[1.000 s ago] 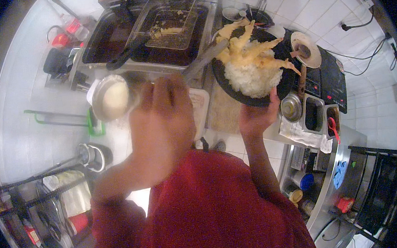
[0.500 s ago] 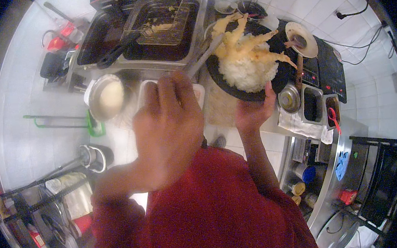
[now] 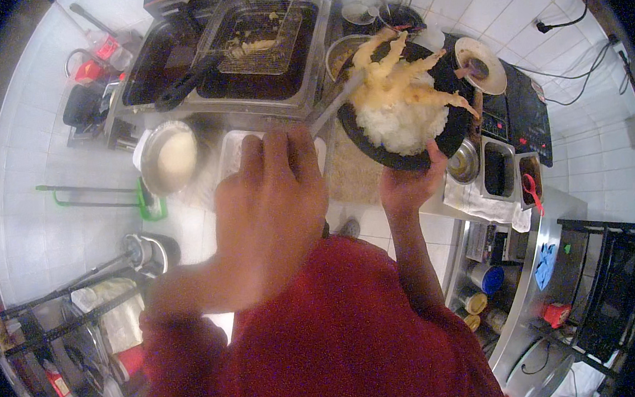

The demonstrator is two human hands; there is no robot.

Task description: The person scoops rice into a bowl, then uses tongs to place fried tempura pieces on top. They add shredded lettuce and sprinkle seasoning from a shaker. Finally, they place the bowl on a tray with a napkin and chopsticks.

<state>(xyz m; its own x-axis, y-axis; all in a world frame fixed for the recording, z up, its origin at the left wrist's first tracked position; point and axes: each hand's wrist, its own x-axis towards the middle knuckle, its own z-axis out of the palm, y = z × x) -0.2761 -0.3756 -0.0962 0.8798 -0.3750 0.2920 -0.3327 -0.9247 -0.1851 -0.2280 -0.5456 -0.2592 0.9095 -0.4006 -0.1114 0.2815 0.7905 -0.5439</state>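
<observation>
My left hand (image 3: 269,195) is closed round what look like grey tongs (image 3: 338,102), though its fingers hide the near end. The far end of the tongs touches or lies close against the battered fried shrimp (image 3: 391,73). Several of these shrimp lie fanned out over a mound of white rice (image 3: 404,128) in a black bowl (image 3: 458,124). My right hand (image 3: 415,183) grips the near edge of that bowl, thumb on the rim and fingers beneath. A white tray (image 3: 233,147) is partly covered by my left hand.
A fryer (image 3: 250,103) with a wire basket (image 3: 289,21) stands at the back left. Left of me is a pot of pale batter (image 3: 177,153). To the right are metal containers (image 3: 499,165), a red spoon (image 3: 530,185), a tilted plate (image 3: 498,76) and black cooktops (image 3: 531,111).
The bowl of rice and shrimp has shifted slightly toward me and right. The tongs' tip has come down a little with it, and more of a pan shows behind the bowl.
</observation>
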